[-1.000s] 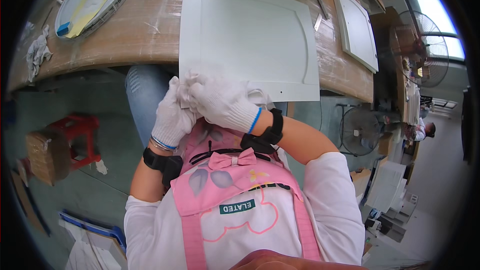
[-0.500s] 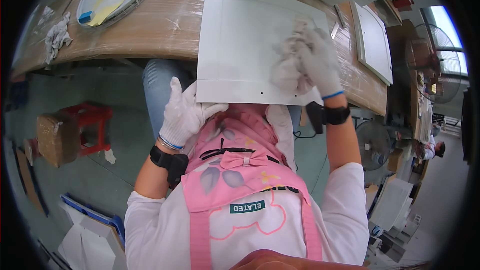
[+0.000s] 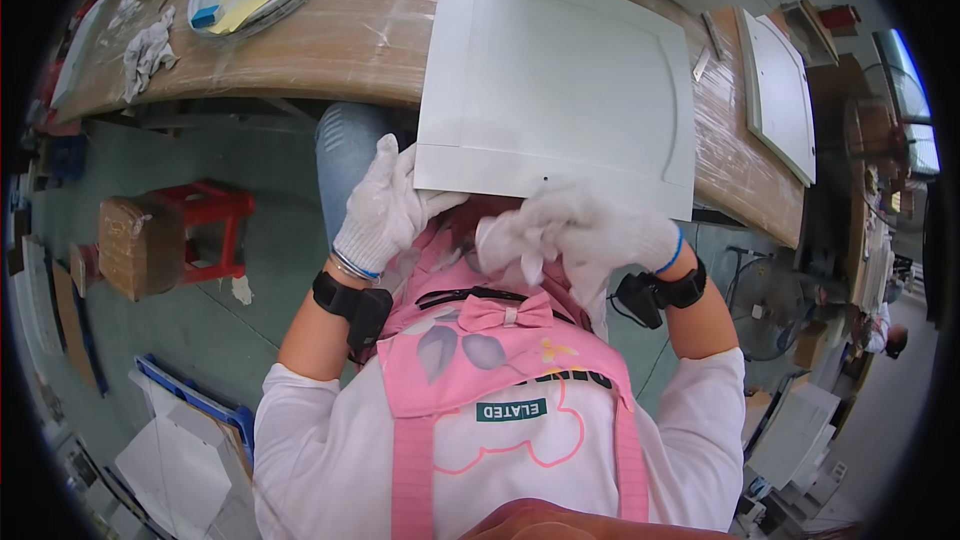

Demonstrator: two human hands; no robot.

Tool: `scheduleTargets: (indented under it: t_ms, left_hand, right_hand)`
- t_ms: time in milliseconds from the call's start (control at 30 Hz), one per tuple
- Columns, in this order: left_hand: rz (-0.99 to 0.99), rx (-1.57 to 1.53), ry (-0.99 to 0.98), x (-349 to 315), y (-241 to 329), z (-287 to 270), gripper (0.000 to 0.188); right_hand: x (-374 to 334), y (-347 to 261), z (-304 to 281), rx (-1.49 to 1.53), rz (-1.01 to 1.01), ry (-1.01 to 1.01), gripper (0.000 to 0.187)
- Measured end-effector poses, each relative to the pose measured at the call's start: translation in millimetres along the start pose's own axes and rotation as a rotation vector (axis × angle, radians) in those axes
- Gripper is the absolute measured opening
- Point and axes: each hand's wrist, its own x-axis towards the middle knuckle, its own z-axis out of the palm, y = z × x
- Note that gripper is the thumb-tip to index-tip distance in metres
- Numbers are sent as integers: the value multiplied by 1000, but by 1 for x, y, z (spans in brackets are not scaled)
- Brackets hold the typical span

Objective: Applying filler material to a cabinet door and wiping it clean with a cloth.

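A white cabinet door panel (image 3: 560, 80) with a raised border lies on the table, its near edge jutting out over my lap. My left hand (image 3: 385, 200), in a white knit glove, grips the panel's near left corner, thumb up at the side and fingers beneath the edge. My right hand (image 3: 610, 225), gloved too, is just at the near edge and smeared by motion. A crumpled white cloth (image 3: 505, 245) hangs from its fingers, partly blurred, over the pink apron (image 3: 480, 370).
The film-wrapped table (image 3: 310, 60) holds a round tray (image 3: 285, 0) with yellow paper and a blue block, a rag (image 3: 150, 55) at left, and another white panel (image 3: 780, 90) at right. A red stool (image 3: 215, 225) and cardboard box (image 3: 140, 248) stand left; a fan (image 3: 765, 305) stands right.
My right hand with the cloth has come from the panel's right face toward me, down to its near edge. My left hand stays at the corner. The whole view has shifted slightly.
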Motion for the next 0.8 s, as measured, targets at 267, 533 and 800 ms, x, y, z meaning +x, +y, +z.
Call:
scheduleTargets:
  t_ms: [267,533,800]
  left_hand:
    - [-15,332,205,3,-17,-8,40]
    - [-29,270,326,9,-4,-7,37]
    - [55,590,367,-1,8,-23,28]
  right_hand:
    - [54,20,29,-943,-340,516,33]
    - [-59,79,-15,-987,-222,1054,34]
    - [-227,160,-25,225,602,1689,33]
